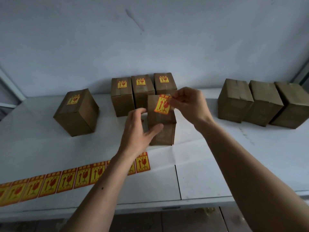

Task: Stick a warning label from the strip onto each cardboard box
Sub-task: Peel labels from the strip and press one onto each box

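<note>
One glossy rectangular label (163, 104) pinched in right grip (187, 102); left grip (140, 129) apart beside matte cardboard box (161, 129).

A right hand (189, 104) pinches the top corner of a red and yellow warning label (163, 104) over the top of a cardboard box (161, 124). The left hand (138, 129), fingers spread, rests against that box's left side. The label strip (50, 183) lies below the left hand.

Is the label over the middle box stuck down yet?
Not fully: the right hand pinches the label's top corner above the box.
</note>
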{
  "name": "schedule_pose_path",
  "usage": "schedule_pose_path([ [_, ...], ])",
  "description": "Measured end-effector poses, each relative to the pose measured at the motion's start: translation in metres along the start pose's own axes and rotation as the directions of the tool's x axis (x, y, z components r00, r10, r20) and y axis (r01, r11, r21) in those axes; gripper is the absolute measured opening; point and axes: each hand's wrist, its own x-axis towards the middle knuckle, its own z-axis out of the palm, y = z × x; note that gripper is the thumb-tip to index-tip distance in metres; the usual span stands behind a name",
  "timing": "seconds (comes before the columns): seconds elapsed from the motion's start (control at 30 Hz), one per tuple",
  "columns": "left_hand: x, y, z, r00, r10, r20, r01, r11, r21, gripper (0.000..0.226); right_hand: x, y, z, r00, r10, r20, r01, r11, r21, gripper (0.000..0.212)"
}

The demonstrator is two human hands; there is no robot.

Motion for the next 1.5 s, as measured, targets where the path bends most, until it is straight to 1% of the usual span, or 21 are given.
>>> schedule_pose_path([
  [0.07, 0.014, 0.006, -0.004, 0.999, 0.008, 0.037, -0.009, 0.999, 0.035, 0.063, 0.021, -0.004, -0.002, 0.996, 0.027, 0.081, -0.017, 0.993, -0.118, 0.012],
  [0.13, 0.026, 0.009, -0.004, 0.995, -0.021, 0.100, 0.012, 0.996, 0.087, 0.058, 0.037, -0.002, -0.004, 0.987, 0.067, 0.144, -0.040, 0.982, -0.183, 0.011],
  [0.23, 0.035, 0.009, -0.002, 0.985, -0.028, 0.169, -0.004, 0.982, 0.187, 0.057, 0.051, 0.002, -0.005, 0.966, 0.117, 0.232, -0.062, 0.971, -0.230, 0.009],
  [0.3, 0.036, 0.008, -0.001, 0.986, -0.017, 0.167, -0.019, 0.977, 0.212, 0.058, 0.055, 0.005, -0.003, 0.947, 0.143, 0.289, -0.070, 0.966, -0.251, 0.007],
  [0.4, 0.036, 0.006, -0.001, 0.987, -0.016, 0.159, -0.018, 0.977, 0.211, 0.059, 0.058, 0.007, -0.001, 0.930, 0.150, 0.336, -0.071, 0.969, -0.238, 0.006],
  [0.5, 0.036, 0.004, -0.001, 0.990, -0.013, 0.144, -0.015, 0.982, 0.189, 0.059, 0.059, 0.009, 0.002, 0.925, 0.134, 0.355, -0.041, 0.965, -0.257, 0.005],
  [0.6, 0.037, 0.002, 0.003, 0.992, -0.033, 0.124, 0.017, 0.992, 0.127, 0.058, 0.059, 0.011, 0.005, 0.928, 0.124, 0.351, -0.022, 0.960, -0.279, 0.005],
  [0.73, 0.037, 0.004, 0.008, 0.987, -0.148, 0.060, 0.151, 0.987, -0.057, 0.054, 0.057, 0.011, 0.006, 0.931, 0.072, 0.358, 0.058, 0.938, -0.341, 0.008],
  [0.8, 0.037, 0.007, 0.012, 0.977, -0.212, 0.030, 0.214, 0.963, -0.164, 0.048, 0.055, 0.010, 0.007, 0.936, 0.038, 0.351, 0.104, 0.920, -0.377, 0.012],
  [0.9, 0.038, 0.016, 0.020, 0.962, -0.270, -0.040, 0.254, 0.939, -0.232, 0.038, 0.050, 0.010, 0.008, 0.937, -0.011, 0.348, 0.174, 0.881, -0.441, 0.017],
  [1.0, 0.042, 0.022, 0.026, 0.932, -0.355, -0.070, 0.318, 0.896, -0.310, 0.038, 0.043, 0.009, 0.007, 0.949, -0.051, 0.311, 0.203, 0.853, -0.480, 0.021],
  [1.13, 0.045, 0.021, 0.029, 0.905, -0.417, -0.082, 0.361, 0.856, -0.370, 0.042, 0.039, 0.013, 0.009, 0.963, -0.090, 0.254, 0.208, 0.846, -0.490, 0.028],
  [1.23, 0.045, 0.019, 0.030, 0.888, -0.455, -0.070, 0.384, 0.816, -0.433, 0.042, 0.044, 0.017, 0.019, 0.980, -0.065, 0.186, 0.150, 0.856, -0.495, 0.032],
  [1.37, 0.046, 0.016, 0.031, 0.881, -0.471, -0.054, 0.396, 0.794, -0.461, 0.042, 0.055, 0.021, 0.037, 0.995, 0.044, 0.092, 0.010, 0.856, -0.516, 0.045],
  [1.43, 0.046, 0.015, 0.031, 0.880, -0.472, -0.059, 0.395, 0.794, -0.462, 0.042, 0.060, 0.025, 0.041, 0.996, 0.091, 0.025, -0.066, 0.858, -0.510, 0.044],
  [1.5, 0.045, 0.016, 0.031, 0.879, -0.472, -0.063, 0.392, 0.793, -0.465, 0.043, 0.060, 0.030, 0.040, 0.994, 0.106, -0.012, -0.100, 0.883, -0.459, 0.036],
])
